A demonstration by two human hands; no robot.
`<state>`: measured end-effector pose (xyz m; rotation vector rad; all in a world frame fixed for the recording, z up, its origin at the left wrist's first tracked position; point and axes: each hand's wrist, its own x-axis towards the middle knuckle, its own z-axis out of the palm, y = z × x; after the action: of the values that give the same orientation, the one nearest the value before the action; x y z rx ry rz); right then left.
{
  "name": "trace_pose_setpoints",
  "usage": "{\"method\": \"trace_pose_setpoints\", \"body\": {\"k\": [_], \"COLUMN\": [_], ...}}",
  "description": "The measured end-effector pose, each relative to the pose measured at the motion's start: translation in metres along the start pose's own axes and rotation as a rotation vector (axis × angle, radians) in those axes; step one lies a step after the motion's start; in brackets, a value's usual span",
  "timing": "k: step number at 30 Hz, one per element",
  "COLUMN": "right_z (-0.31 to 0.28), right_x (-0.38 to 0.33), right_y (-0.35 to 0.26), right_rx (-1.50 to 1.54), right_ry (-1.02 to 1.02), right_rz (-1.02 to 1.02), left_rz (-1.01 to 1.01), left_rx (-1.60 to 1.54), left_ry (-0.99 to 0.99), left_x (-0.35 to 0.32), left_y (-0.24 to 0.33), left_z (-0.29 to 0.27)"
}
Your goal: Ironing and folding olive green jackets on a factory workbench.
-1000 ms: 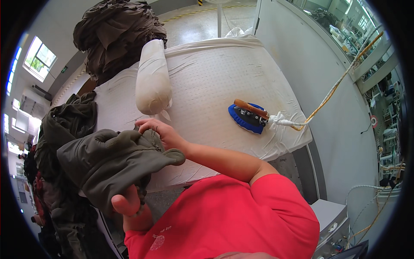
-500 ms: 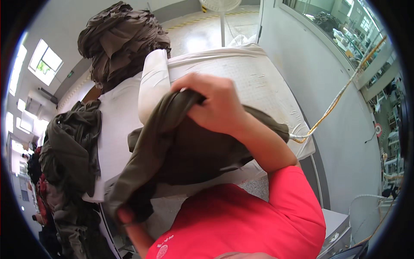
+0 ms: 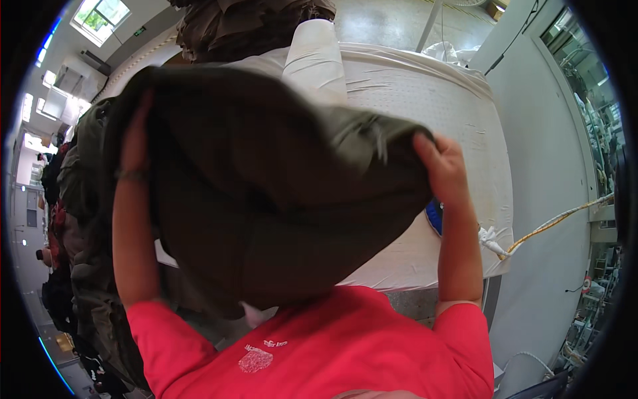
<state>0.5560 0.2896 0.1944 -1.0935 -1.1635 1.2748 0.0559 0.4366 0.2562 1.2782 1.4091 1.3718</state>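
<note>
A dark olive-brown garment [image 3: 266, 193] is spread in the air between my hands, above the near part of the padded table. My right hand [image 3: 444, 166] is closed on the garment's right edge, thumb on the near side. My left hand [image 3: 138, 116] is raised inside the cloth at the far left, with a fold draped over it. Its fingers are hidden and blurred. Under the cloth, beside my right forearm, shows the edge of a blue object [image 3: 434, 217]; its kind is mostly hidden.
The white-covered table [image 3: 425, 93] carries a white padded roll [image 3: 318, 56]. Brown cloth is heaped in a pile [image 3: 256, 30] behind it. More olive garments [image 3: 100, 279] hang at the left. A wrapped cord [image 3: 551, 226] stretches from the table's right side toward the grey wall [image 3: 531, 126].
The garment has gone from bunched over the table to spread wide and lifted. My right hand has moved right to its edge; my left has risen inside it. The view has shifted.
</note>
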Motion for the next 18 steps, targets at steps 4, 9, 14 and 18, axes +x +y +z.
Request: {"method": "trace_pose_setpoints", "body": {"k": [4,9,14,18], "right_z": [-0.03,0.022,0.084,0.082], "right_x": [0.097,0.083,0.084,0.066], "right_y": [0.061,0.154,0.189,0.186], "right_rx": [-0.683,-0.718,-0.414,-0.546], "right_ry": [0.41,0.478,0.427,0.361], "right_rz": [0.036,-0.028,0.208,0.272], "left_rz": [-0.128,0.141,-0.001,-0.093], "left_rx": [0.346,0.454,0.485,0.534], "left_ry": [-0.147,-0.157,-0.145,-0.391], "left_x": [0.073,-0.049,-0.112,-0.129], "left_y": [-0.117,-0.197,-0.189,-0.164], "left_z": [0.092,0.156,0.152,0.121]}}
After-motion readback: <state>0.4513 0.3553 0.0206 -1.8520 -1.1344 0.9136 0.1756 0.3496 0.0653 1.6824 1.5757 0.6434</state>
